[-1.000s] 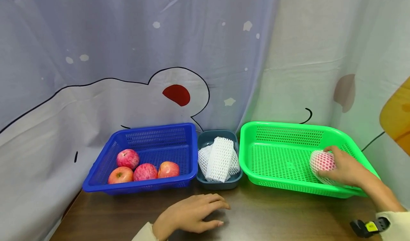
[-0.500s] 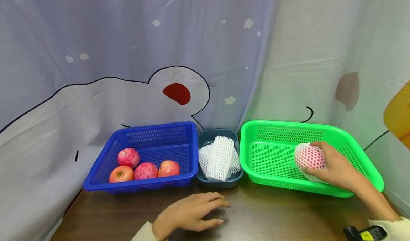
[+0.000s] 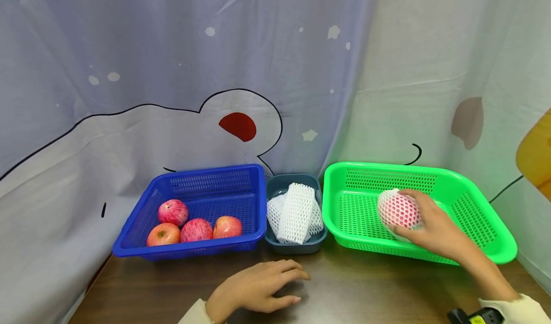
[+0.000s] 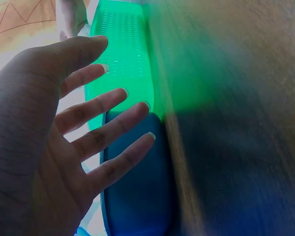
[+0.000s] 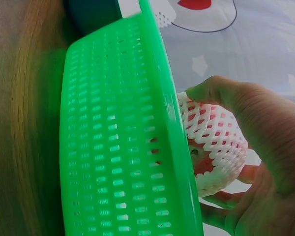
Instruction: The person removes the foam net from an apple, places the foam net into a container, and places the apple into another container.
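Note:
Over the green basket (image 3: 486, 252), my right hand (image 3: 435, 228) grips an apple in a white foam net (image 3: 398, 212), thumb on one side and fingers on the other. The right wrist view shows the netted apple (image 5: 216, 142) just behind the basket's rim, with bare red skin at an opening in the net. My left hand (image 3: 258, 285) rests by the table's front with nothing in it, its fingers spread and relaxed. In the left wrist view the left hand (image 4: 88, 128) overlaps the green basket and the small dark bin.
To the left, a blue basket (image 3: 125, 247) has several bare apples (image 3: 195, 230) along its near side. Between the baskets a small dark bin (image 3: 294, 249) holds white foam nets (image 3: 297, 214). A printed curtain (image 3: 172, 75) hangs close behind them all, and the brown table (image 3: 344, 285) lies in front.
My right hand has moved left with the netted apple, from the right end of the green basket to its middle. The left hand has stayed in place.

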The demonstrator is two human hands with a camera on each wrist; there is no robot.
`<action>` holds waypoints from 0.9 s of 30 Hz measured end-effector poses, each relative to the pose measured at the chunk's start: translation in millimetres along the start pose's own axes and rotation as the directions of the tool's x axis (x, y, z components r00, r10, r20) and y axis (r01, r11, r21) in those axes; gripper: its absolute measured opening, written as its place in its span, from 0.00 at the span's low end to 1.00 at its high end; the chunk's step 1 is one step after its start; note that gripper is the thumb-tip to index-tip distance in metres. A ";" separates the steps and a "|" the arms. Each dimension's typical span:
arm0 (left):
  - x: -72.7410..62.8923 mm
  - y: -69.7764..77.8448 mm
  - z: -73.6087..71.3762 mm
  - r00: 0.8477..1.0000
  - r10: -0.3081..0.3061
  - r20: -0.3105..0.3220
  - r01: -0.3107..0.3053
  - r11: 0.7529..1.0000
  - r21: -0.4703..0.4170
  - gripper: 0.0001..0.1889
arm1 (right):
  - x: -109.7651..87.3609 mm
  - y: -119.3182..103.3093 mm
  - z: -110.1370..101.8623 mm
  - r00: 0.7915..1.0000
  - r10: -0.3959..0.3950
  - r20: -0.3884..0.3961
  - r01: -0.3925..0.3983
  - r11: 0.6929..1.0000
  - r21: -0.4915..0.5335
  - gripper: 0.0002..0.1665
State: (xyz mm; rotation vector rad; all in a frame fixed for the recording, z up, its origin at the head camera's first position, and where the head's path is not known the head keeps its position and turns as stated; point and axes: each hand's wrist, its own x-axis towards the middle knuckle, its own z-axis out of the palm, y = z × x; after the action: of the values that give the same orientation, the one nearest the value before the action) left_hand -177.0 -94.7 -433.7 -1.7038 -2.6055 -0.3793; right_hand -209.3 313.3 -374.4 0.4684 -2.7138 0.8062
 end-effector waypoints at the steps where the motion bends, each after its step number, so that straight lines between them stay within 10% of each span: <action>1: 0.0 -0.1 0.4 1.000 0.000 0.000 0.000 1.000 -0.002 0.21 | 0.1 -1.2 0.8 1.000 -0.004 -0.004 0.004 1.000 0.003 0.49; 27: 1.2 -0.3 4.3 1.000 -0.010 -0.013 0.010 1.000 0.021 0.22 | 6.4 -31.7 12.8 0.999 0.053 -0.011 -0.052 0.996 0.075 0.46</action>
State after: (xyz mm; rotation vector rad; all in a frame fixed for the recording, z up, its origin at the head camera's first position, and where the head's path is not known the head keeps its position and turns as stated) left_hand -177.2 -92.9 -437.8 -1.6767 -2.6004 -0.3614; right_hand -205.3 279.4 -367.4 0.4070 -2.7017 0.9240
